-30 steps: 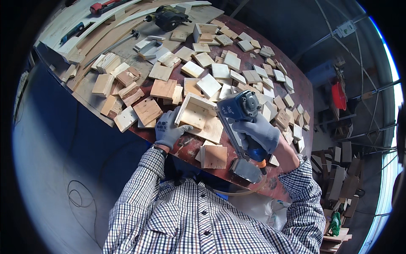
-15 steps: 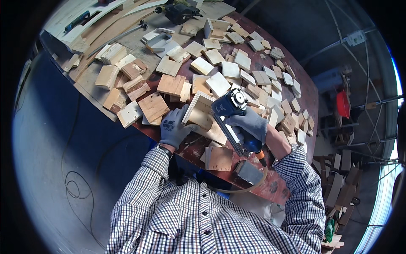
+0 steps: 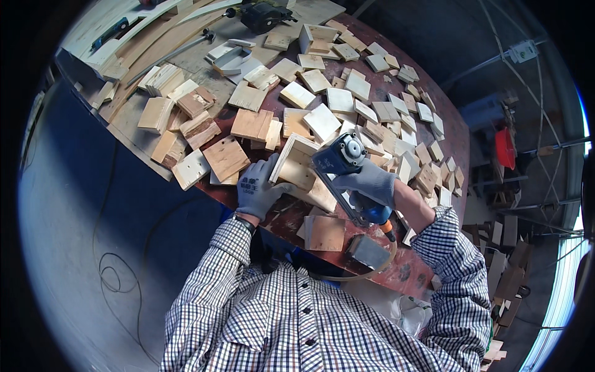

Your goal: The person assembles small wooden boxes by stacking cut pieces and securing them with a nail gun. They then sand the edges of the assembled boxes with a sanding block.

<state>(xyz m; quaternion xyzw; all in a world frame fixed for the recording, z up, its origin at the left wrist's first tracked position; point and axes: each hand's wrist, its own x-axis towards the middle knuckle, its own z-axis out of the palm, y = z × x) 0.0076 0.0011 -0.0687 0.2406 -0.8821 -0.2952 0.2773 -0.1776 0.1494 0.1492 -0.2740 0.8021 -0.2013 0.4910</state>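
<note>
My left hand (image 3: 259,189), in a grey glove, grips the left side of a small wooden box frame (image 3: 296,166) made of joined boards, near the front edge of the table. My right hand (image 3: 370,181), gloved too, is closed round the handle of a blue and black pneumatic nail gun (image 3: 341,159). The tool's head sits at the right side of the frame; whether its tip touches the wood is hidden. An orange fitting joins the gun to a hose (image 3: 383,266) that curves along the table edge.
Loose wooden blocks (image 3: 322,122) cover much of the dark red table (image 3: 288,218). Nearer me lie a square board (image 3: 325,233) and a grey block (image 3: 369,253). A black power tool (image 3: 265,17) rests at the back. Scrap wood (image 3: 511,266) is piled at the right, by a red bowl (image 3: 505,149).
The nail gun and my right hand have shifted very slightly to the right and down. My left hand keeps its hold on the frame.
</note>
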